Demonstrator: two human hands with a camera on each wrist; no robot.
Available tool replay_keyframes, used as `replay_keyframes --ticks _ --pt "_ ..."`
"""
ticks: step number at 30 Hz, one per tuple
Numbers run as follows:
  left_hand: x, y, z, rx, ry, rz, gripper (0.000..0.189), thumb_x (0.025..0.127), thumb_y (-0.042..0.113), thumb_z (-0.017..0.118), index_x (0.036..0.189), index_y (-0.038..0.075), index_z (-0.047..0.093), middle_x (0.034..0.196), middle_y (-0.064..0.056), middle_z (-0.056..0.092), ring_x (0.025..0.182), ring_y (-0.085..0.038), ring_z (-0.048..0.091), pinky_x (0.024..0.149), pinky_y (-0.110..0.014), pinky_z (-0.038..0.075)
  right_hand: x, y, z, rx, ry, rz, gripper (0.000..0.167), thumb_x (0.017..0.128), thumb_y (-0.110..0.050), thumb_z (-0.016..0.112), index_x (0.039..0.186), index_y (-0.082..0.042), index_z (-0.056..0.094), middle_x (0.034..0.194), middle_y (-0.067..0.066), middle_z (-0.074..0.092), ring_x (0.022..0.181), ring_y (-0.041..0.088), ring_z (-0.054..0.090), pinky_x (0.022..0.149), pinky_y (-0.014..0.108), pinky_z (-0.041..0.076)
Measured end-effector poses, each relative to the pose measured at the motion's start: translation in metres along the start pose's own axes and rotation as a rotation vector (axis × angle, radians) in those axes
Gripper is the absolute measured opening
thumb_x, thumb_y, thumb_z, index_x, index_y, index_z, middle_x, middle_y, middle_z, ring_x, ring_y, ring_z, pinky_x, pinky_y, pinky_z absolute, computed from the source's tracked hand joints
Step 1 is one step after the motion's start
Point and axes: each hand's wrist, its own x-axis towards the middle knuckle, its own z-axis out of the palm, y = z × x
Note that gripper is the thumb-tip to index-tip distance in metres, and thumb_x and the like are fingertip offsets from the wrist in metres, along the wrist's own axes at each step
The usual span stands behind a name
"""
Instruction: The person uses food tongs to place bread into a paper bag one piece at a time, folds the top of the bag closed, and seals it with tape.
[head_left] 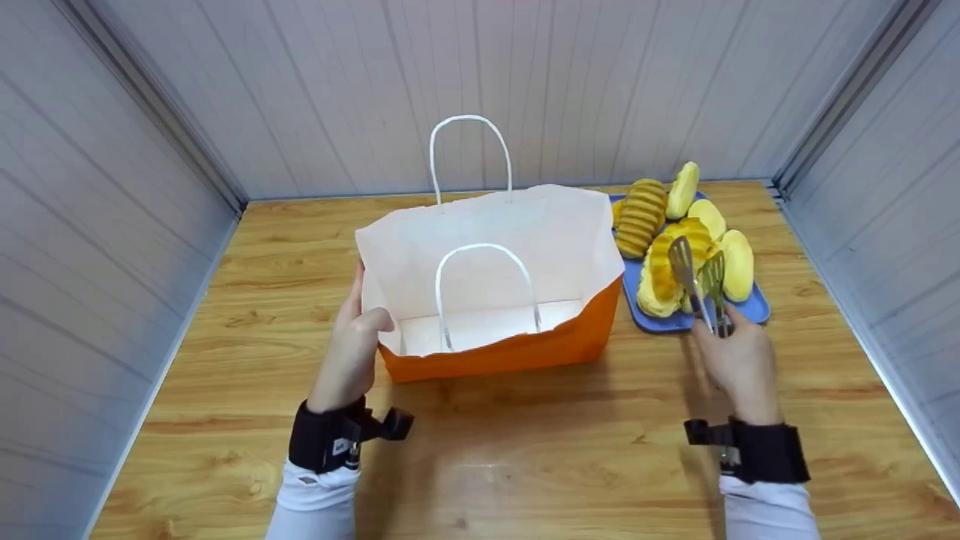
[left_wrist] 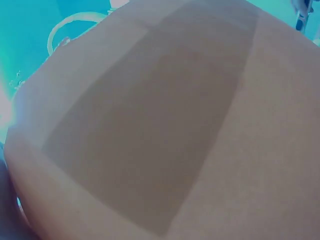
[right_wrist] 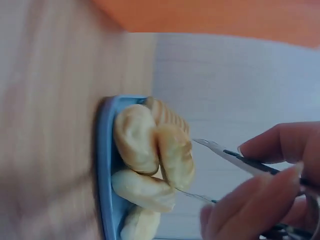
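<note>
1. Because the paper bag (head_left: 491,289) looks floppy, the left hand (head_left: 349,345) pinches its left rim, probably to hold the mouth wide.
2. Right of the bag, the right hand (head_left: 739,364) pinches metal tongs (head_left: 685,271), presumably sparing the bread (head_left: 661,266) direct touch; whether their tips grip any, I cannot tell.
3. Bread sits on a blue tray (head_left: 756,309) just right of the bag, apparently for easy reach.

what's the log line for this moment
left hand: holds bag | right hand: holds tongs at bread | bag: open, upright | tray: right of bag
</note>
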Motion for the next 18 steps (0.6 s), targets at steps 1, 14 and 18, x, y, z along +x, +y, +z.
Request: replay_keyframes --ticks 1,14,18 --pt "0.000 0.000 0.000 0.000 -0.002 0.000 0.098 0.071 -0.011 0.035 0.159 0.012 -0.002 0.165 0.003 0.000 0.147 -0.014 0.012 0.116 -0.031 0.016 0.003 0.001 -0.004 0.053 -0.028 0.032 0.072 0.098 -0.043 0.055 0.153 -0.002 0.033 0.068 0.006 0.054 0.044 0.017 0.046 0.040 0.032 0.041" --pt "0.001 -0.005 0.000 -0.005 0.008 -0.026 0.098 0.070 -0.009 0.036 0.159 0.010 -0.002 0.165 0.002 0.000 0.148 -0.015 0.008 0.115 -0.031 0.014 -0.012 0.011 -0.012 0.450 -0.068 0.112 0.068 0.098 -0.033 0.060 0.153 -0.003 0.033 0.072 -0.002 0.059 0.046 0.010 0.048 0.038 0.025 0.042" --pt "0.001 -0.005 -0.002 -0.010 0.007 -0.009 0.097 0.071 -0.011 0.036 0.159 0.009 0.000 0.165 0.002 0.001 0.147 -0.015 0.009 0.115 -0.030 0.015 -0.023 0.015 -0.017 0.670 -0.101 0.187 0.069 0.097 -0.026 0.064 0.152 0.003 0.034 0.071 -0.002 0.059 0.047 0.009 0.049 0.036 0.022 0.041"
